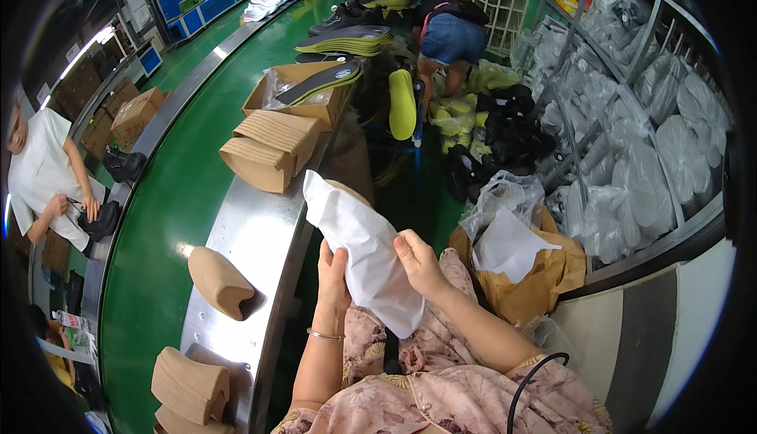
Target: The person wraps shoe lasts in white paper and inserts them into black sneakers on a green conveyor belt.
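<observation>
Both my hands grip a sheet of white tissue paper (363,257) in front of my lap. My left hand (334,276) pinches its left edge with the thumb on top. The right edge is held the same way by my right hand (418,264). At the paper's far end a brown rim shows, apparently a moulded shoe form (349,190), mostly hidden by the sheet. On the metal ledge to my left lies a single brown shoe form (218,283). More ribbed brown shoe forms (272,149) are stacked beyond it, and others (189,384) sit close to me.
A cardboard box (312,79) bearing insoles stands on the ledge. The green conveyor belt (169,221) runs alongside. To my right are a brown paper bag (544,276) with white sheets and a rack of plastic-wrapped items (631,158). One person works across the belt; another bends ahead.
</observation>
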{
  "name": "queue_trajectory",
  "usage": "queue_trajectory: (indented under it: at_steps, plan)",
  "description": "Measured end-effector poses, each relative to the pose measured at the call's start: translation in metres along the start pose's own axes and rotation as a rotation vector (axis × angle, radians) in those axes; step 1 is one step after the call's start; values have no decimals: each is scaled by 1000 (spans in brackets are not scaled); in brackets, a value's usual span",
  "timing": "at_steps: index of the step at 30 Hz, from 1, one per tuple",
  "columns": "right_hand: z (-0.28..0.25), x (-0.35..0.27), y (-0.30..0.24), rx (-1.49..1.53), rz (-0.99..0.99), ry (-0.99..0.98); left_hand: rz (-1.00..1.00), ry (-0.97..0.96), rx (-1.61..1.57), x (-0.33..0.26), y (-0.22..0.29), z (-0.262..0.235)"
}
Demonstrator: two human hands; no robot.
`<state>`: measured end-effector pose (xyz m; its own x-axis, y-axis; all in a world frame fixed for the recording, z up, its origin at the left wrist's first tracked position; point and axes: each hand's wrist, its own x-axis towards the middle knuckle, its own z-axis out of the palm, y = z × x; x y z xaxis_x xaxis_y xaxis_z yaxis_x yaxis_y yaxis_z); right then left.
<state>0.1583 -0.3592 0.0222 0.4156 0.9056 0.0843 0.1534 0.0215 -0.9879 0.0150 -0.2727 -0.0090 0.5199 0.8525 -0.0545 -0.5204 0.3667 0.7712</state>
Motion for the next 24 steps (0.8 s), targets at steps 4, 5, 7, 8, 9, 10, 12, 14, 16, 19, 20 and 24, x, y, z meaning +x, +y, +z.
queue_trajectory:
  at_steps: [4,5,7,8,9,10,12,14,16,19,20,24]
  plan:
    - [-5,6,6,-63,-177,-10,-49,38,76,-4,6,14]
    - [-8,10,4,-88,-256,4,-66,23,87,-5,5,15]
    - [-8,19,-1,240,-96,-48,-92,11,68,-8,-1,20]
    - [-10,25,-3,421,10,-71,-99,9,52,-9,-3,21]
    - [-14,30,-4,474,92,-116,-95,-1,70,-10,-5,20]
    - [-21,35,-4,544,179,-181,-88,-15,89,-11,-6,20]
    - [-28,36,-6,661,364,-286,-72,-36,143,-13,-7,20]
    - [-32,36,-2,593,350,-409,-54,-52,214,-15,-9,21]
    - [-33,36,-7,513,311,-483,-120,-45,210,-18,-8,23]
    - [-39,36,-13,345,166,-563,-150,-46,292,-21,-8,23]
    - [-42,35,-5,275,191,-607,-130,-50,309,-21,-11,22]
    - [-38,22,7,242,271,-664,-85,-43,393,-18,-18,22]
